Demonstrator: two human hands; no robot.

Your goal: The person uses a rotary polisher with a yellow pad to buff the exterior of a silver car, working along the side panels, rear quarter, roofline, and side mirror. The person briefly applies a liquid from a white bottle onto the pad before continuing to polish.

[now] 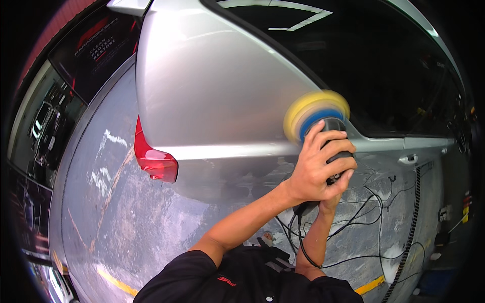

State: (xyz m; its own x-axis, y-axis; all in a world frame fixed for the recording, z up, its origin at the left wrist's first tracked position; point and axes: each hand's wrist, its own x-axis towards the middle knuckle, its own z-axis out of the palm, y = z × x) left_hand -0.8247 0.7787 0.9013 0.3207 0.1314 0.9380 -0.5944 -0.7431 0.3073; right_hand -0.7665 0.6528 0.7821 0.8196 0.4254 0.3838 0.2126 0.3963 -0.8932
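My left hand (320, 163) lies over the black head of a car polisher (333, 124), its fingers spread and curled around the housing. Below it, my right hand (341, 188) grips the polisher's body and is largely hidden by the left. The yellow foam pad (291, 115) on its blue backing plate (320, 114) is blurred, so it appears to be spinning. It is pressed against the silver rear quarter panel (227, 98) of a car, by the lower corner of the dark side window (379, 87). The power cord (300, 236) hangs from the polisher's end past my right forearm.
A red tail light (157, 161) borders the panel on the left, and a door handle (408, 159) is at right. Black cables (363, 223) loop over the grey floor (151, 219) near a drain grate (411, 212). Dark banners (98, 49) with writing stand at left.
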